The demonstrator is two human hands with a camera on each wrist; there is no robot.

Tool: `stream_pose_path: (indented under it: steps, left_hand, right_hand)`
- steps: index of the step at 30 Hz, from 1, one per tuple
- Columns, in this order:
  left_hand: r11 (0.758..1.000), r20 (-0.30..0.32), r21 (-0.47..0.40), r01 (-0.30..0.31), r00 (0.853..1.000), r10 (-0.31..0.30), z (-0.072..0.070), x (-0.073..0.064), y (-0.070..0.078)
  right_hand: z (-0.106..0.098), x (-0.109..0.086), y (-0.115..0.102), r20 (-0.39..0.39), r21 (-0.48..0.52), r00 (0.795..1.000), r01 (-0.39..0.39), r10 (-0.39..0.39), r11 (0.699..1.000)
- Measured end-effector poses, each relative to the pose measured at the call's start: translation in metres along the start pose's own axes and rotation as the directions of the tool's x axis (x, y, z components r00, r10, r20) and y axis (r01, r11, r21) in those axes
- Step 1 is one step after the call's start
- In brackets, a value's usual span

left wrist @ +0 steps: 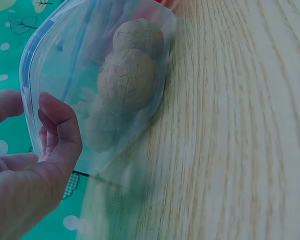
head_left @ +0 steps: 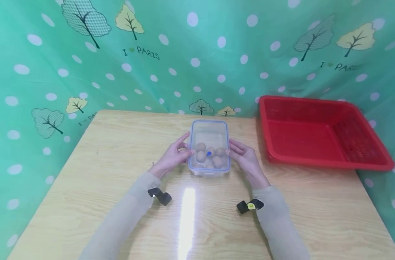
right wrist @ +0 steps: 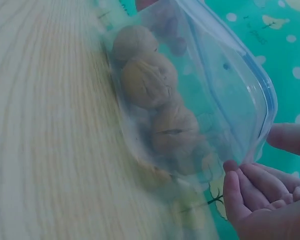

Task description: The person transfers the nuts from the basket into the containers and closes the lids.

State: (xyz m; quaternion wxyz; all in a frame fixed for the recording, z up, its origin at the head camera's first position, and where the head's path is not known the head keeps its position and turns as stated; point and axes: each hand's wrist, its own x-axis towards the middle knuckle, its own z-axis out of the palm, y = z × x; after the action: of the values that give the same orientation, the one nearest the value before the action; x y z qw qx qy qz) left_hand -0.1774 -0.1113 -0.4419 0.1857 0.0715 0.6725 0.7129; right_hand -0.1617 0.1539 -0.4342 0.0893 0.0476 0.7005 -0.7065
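A clear plastic food container (head_left: pixel 209 129) with a blue seal round its lid is at the middle of the table, near the far edge. Through its walls I see several round brown walnuts (left wrist: pixel 126 82), gathered toward the near end in the head view. A small blue spot (head_left: pixel 209 153) shows on the lid. My left hand (head_left: pixel 174 154) grips the container's left side by the rim, thumb on top. On the opposite side, my right hand (head_left: pixel 246 159) holds the rim between thumb and fingers. Whether the base touches the table cannot be told.
To the right stands a red plastic basket (head_left: pixel 298 160) with perforated walls, at the table's far right. A green printed cloth (head_left: pixel 197 47) hangs behind the wooden table (head_left: pixel 126 141). A strip of light reflects off the near tabletop.
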Motion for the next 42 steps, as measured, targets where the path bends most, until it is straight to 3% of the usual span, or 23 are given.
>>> stream_pose_path:
  steps: [15,20,25,29,31,35,38,42]
  left_hand:
    - [1.0,0.022,-0.006,-0.002,1.0,0.002,-0.002,0.001,-0.001]
    - [0.992,-0.003,0.121,-0.023,1.0,0.024,0.003,0.0,0.001]
    - [0.945,-0.03,0.325,-0.042,0.998,0.055,0.006,-0.003,0.007]
    - [0.867,-0.063,0.497,-0.044,0.994,0.086,0.006,-0.004,0.014]
    - [0.845,-0.073,0.534,-0.044,0.993,0.098,0.007,-0.001,0.017]
    - [0.862,-0.09,0.506,-0.026,0.992,0.083,0.011,0.004,0.02]
    - [0.892,-0.121,0.451,0.02,0.992,0.038,0.014,0.004,0.024]
    - [0.907,-0.157,0.415,0.072,0.988,-0.007,0.015,0.002,0.029]
  right_hand:
    - [0.004,-0.001,-0.005,0.006,-0.075,1.0,0.017,-0.016,0.997]
    - [0.003,-0.002,-0.008,0.019,-0.145,0.999,0.042,-0.04,0.988]
    - [0.003,-0.003,-0.009,0.022,-0.183,0.998,0.058,-0.055,0.981]
    - [0.005,-0.003,-0.009,0.024,-0.195,0.998,0.064,-0.06,0.979]
    - [0.005,-0.003,-0.009,0.019,-0.198,0.998,0.063,-0.061,0.978]
    - [0.004,-0.003,-0.008,0.018,-0.193,0.998,0.07,-0.068,0.979]
    - [0.004,-0.002,-0.007,0.028,-0.179,0.997,0.078,-0.074,0.981]
    - [0.005,-0.003,-0.007,0.036,-0.173,0.996,0.08,-0.075,0.982]
